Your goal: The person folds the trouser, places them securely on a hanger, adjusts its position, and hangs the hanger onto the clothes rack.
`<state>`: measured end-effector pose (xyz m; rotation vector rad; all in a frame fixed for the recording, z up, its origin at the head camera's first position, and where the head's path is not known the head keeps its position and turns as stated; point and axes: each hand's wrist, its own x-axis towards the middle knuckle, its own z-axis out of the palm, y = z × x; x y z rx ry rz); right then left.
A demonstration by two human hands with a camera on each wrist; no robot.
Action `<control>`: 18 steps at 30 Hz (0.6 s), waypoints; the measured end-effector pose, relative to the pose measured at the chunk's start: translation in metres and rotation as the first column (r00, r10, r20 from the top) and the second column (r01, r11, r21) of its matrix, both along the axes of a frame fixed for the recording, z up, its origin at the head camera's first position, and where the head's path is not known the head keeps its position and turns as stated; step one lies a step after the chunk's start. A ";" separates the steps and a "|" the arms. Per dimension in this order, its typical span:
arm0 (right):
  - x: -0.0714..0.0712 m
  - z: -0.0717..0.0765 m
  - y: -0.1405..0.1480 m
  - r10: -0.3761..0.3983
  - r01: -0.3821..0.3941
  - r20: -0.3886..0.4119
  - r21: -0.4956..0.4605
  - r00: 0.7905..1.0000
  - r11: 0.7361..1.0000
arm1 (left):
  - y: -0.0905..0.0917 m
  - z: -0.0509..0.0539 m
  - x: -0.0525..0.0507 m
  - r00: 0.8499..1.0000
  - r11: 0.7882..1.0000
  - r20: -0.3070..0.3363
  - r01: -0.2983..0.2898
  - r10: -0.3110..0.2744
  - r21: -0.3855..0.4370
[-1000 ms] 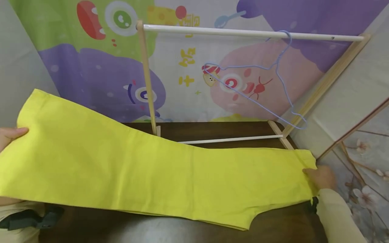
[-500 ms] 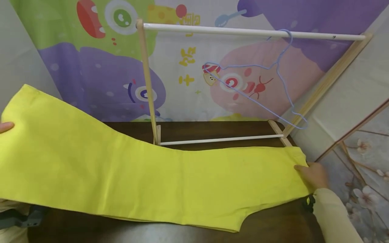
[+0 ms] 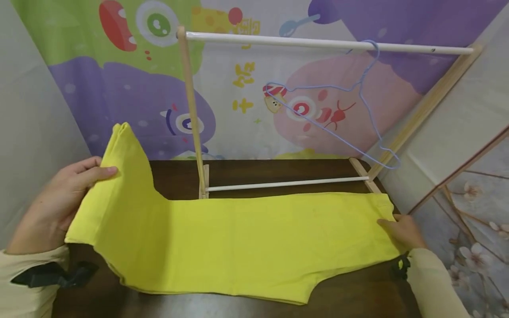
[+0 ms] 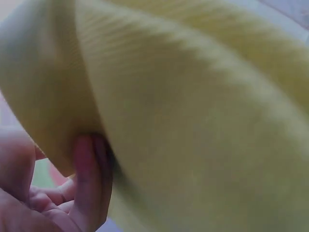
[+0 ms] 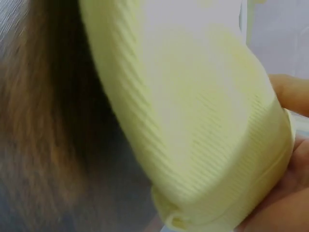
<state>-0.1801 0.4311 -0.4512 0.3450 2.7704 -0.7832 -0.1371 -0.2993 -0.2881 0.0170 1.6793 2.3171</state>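
1. As now, pinch the raised end of the yellow trousers (image 3: 238, 243) in the closed left hand (image 3: 55, 205).
2. Likewise, grip the opposite end with the right hand (image 3: 405, 230), over the table (image 3: 358, 291).
3. Ideally, align edges.

The trousers (image 3: 238, 238) stretch left to right over the near part of the counter (image 3: 199, 307), their left end raised above it. The left hand (image 3: 65, 196) is at that end, the right hand (image 3: 405, 232) at the other. Beyond them, on the far part of the counter, stands the rack (image 3: 318, 42). The hanger (image 3: 361, 83) hangs right of the middle of its top bar, before the backdrop (image 3: 238, 137).
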 end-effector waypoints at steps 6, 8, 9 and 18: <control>-0.003 -0.001 -0.001 0.004 -0.004 0.016 -0.022 1.000 1.000 | 0.048 -0.004 -0.010 0.999 0.990 -0.036 -0.012 0.007 -0.141; -0.004 -0.002 -0.001 0.002 -0.002 0.013 -0.026 1.000 1.000 | 0.065 -0.004 -0.012 0.999 0.982 -0.035 -0.006 0.000 -0.189; -0.004 -0.002 0.000 0.005 -0.005 0.015 -0.024 1.000 1.000 | 0.073 -0.003 -0.013 1.000 0.979 -0.030 0.000 -0.006 -0.204; -0.006 -0.005 0.006 -0.007 0.008 0.035 -0.033 0.999 0.999 | 0.142 -0.001 -0.027 0.997 0.969 0.023 0.082 -0.078 -0.235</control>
